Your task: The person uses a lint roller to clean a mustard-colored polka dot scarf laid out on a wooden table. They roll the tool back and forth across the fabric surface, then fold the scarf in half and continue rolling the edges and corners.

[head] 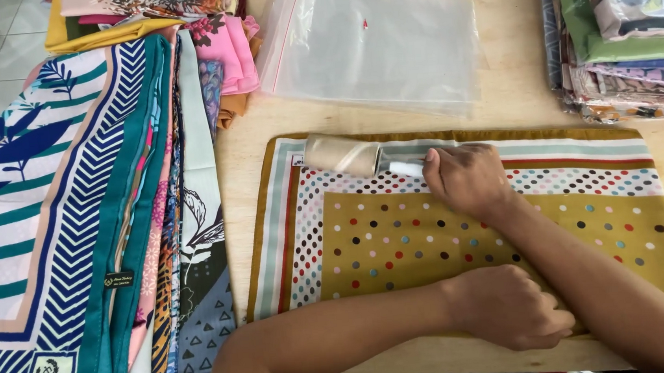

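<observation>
Left hand [511, 309] was pressed flat, fingers loosely curled, on the near edge of a folded mustard polka-dot scarf [431, 242], holding nothing. Right hand [465, 177] was closed around the white handle of a lint roller [345, 155], whose roll was laid on the scarf's far-left corner, over the striped border. Scarf was spread flat mid-table, its near edge close to the table's [242, 150] near edge. Left edge was kept just apart from a stack of patterned scarves [75, 230] hanging over the table's left side. Clear zip bags [384, 44] were stacked just beyond the far edge. Bagged scarves [627, 29] were piled far right. Bare wood was left only in narrow strips around the scarf.
</observation>
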